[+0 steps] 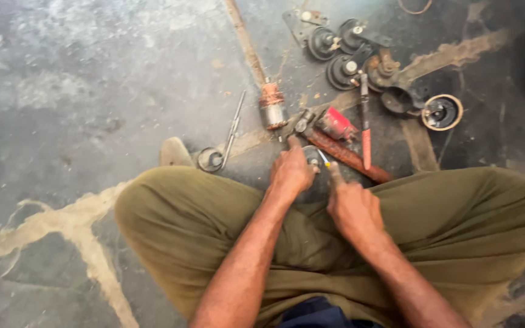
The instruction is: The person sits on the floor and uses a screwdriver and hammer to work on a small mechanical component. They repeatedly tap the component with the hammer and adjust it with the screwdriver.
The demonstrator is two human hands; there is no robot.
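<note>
The person sits cross-legged on the floor (92, 103), both hands meeting just past the knees. The left hand (290, 173) is closed around a small round metal part (311, 157), of which only an edge shows beyond the knuckles. The right hand (352, 209) is closed on a thin tool with a blue and yellow handle (324, 159), its tip touching the round part right beside the left hand; what kind of tool it is cannot be told.

Just beyond both hands lie a rusty brown bar (347, 158), a red-capped piece (337, 124) and a slim tool with a red grip (366, 130). Further ahead of the left hand stands a motor core with copper winding (271, 104). To the left of the left hand, a small metal ring (210, 160) touches a thin metal rod (233, 130). Well beyond the right hand lies a cluster of dark round pulleys (344, 51), with a shallow round cup (442, 112) off to their right.
</note>
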